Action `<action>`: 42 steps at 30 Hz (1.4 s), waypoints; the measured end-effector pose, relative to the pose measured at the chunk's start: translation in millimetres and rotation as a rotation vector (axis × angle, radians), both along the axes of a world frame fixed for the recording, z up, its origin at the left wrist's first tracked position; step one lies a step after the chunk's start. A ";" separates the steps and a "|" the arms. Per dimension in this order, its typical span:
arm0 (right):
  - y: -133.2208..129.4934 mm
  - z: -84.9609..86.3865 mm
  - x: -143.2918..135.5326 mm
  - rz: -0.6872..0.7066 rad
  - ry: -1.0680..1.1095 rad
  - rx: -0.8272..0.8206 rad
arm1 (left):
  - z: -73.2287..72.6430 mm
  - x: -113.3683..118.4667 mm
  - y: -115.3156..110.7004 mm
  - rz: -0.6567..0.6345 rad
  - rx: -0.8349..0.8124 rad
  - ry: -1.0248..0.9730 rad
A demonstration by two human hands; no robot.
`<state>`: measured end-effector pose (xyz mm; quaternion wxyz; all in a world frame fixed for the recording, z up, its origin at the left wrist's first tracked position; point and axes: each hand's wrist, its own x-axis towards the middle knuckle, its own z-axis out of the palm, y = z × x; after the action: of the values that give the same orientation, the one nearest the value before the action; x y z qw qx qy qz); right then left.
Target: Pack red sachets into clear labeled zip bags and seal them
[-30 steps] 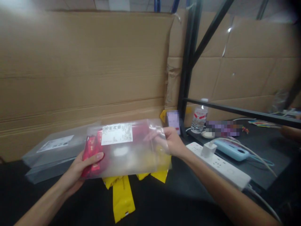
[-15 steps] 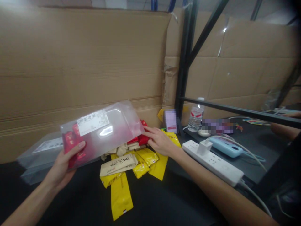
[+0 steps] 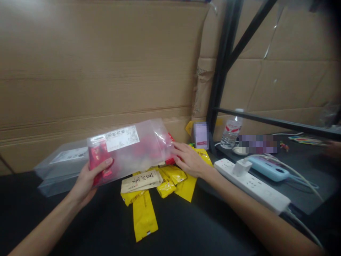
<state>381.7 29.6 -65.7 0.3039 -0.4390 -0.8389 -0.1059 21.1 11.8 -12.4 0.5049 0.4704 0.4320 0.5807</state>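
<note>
A frosted plastic bag (image 3: 133, 156) with a white label lies slanted across the middle, with red packets (image 3: 98, 153) showing through its left end. My left hand (image 3: 90, 177) is closed around that end, thumb on top. At the bag's right end is my right hand (image 3: 188, 159), its fingers touching the edge; whether they grip it is unclear. Below the bag lie yellow packets (image 3: 144, 217) and a beige packet with dark writing (image 3: 141, 180). Part of a red packet (image 3: 170, 161) shows beside my right fingertips.
More labelled plastic bags (image 3: 62, 160) lie behind my left hand. On the right are a white power strip (image 3: 253, 185), a light blue device (image 3: 269, 169), a water bottle (image 3: 231, 129) and a black metal frame (image 3: 220, 78). Cardboard (image 3: 106, 71) stands behind.
The view has shifted, so most things appear further right or left of before. The bag now lies lower over the pile, covering most of the red and beige packets. Both hands remain at its ends.
</note>
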 end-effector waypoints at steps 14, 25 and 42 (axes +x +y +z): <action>-0.1 0.4 8.3 -0.020 0.169 0.104 | -5.7 1.3 -2.9 -0.045 0.011 -0.038; 10.0 15.7 36.5 0.106 1.509 0.114 | -18.4 -2.2 2.6 -0.074 0.036 -0.025; -10.0 6.9 -2.2 0.330 1.353 -0.405 | -21.8 0.6 1.2 -0.067 0.039 -0.013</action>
<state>379.5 19.7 -58.8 0.6812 -0.3238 -0.5255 0.3937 21.7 13.0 -34.2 0.5175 0.4909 0.4012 0.5747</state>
